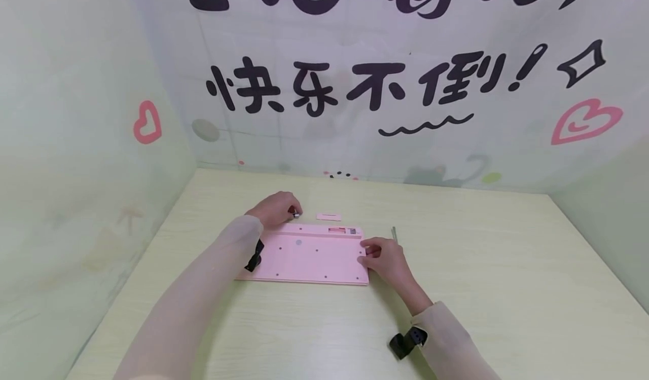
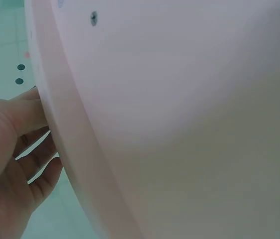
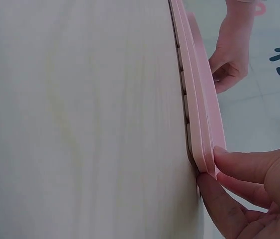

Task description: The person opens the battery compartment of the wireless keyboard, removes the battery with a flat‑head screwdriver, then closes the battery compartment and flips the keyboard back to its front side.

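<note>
A pink keyboard (image 1: 299,259) lies face down, its screw-dotted underside upward. Near its far right edge a small battery slot (image 1: 337,230) is uncovered. Beyond the keyboard's far edge, my left hand (image 1: 276,208) pinches a small silvery battery-like piece (image 1: 296,214); its exact kind is too small to tell. That piece is not visible in the left wrist view, where the keyboard's edge covers part of the fingers. My right hand (image 1: 386,260) grips the keyboard's right edge between thumb and fingers, seen close up in the right wrist view. Key sides (image 3: 183,82) show along the underside there.
A flat pink cover (image 1: 328,217) with a dark line lies just behind the keyboard. To the right, a thin greyish stick-like item (image 1: 394,233) rests partly behind my right hand. The pale table (image 1: 507,278) meets a printed cloth wall (image 1: 324,143) at the back.
</note>
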`<state>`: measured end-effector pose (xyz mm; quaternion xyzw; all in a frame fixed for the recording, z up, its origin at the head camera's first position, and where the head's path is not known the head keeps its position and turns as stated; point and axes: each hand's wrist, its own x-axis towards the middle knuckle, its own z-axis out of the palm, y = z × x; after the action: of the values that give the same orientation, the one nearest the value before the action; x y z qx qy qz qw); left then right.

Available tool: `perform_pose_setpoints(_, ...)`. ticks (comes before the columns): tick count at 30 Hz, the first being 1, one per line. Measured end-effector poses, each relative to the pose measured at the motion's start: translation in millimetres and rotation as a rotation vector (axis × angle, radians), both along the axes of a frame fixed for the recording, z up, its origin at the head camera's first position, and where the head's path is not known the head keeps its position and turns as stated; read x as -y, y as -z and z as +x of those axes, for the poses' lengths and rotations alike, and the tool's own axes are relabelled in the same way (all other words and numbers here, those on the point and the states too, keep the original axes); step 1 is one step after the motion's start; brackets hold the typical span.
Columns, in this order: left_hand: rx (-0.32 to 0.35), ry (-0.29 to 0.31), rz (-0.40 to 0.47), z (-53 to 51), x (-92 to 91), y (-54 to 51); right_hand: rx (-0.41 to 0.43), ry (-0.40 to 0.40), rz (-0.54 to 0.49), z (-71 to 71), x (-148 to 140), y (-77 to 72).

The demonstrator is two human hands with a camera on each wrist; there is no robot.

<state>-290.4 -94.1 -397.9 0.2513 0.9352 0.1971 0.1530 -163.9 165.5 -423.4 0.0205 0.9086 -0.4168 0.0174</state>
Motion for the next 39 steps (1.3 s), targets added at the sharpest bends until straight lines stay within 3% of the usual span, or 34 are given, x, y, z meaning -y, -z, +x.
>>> perform_pose_setpoints(25,-0.009,0.009,0.052,0.5,0.0,2.5,-0.013,0.0,0.011,0.9,0.0,0.0)
perform_pose_setpoints(39,-0.005,0.008,0.069,3.2,2.7,-3.9,-0.031,-0.006,-0.008,2.1,0.5,-1.8)
